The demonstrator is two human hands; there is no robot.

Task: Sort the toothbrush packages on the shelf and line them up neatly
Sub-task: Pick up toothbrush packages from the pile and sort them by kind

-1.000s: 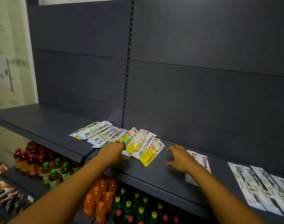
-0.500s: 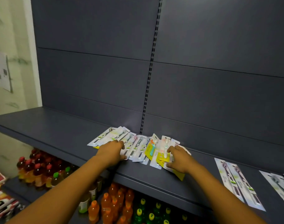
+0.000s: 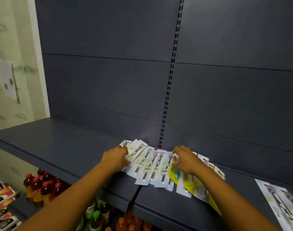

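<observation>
Several toothbrush packages lie fanned and overlapping on the dark grey shelf (image 3: 62, 147). White packages (image 3: 149, 165) form the left part of the fan, and yellow-backed packages (image 3: 190, 182) form the right part. My left hand (image 3: 115, 158) is at the fan's left edge, fingers curled onto the outermost white packages. My right hand (image 3: 185, 160) sits on the yellow packages, fingers bent down around one holding an orange toothbrush. My right forearm covers part of the yellow packages.
More white packages (image 3: 282, 202) lie apart at the shelf's right end. A slotted upright (image 3: 169, 90) runs down the dark back panel. Red-capped bottles (image 3: 40, 185) and orange bottles (image 3: 129, 222) stand on the lower shelf. Snack packs (image 3: 2, 202) are at the lower left.
My right hand has moved left from the separate right-hand packages onto the yellow ones. Both hands have closed in on the fan, which is now tighter. The view has shifted left.
</observation>
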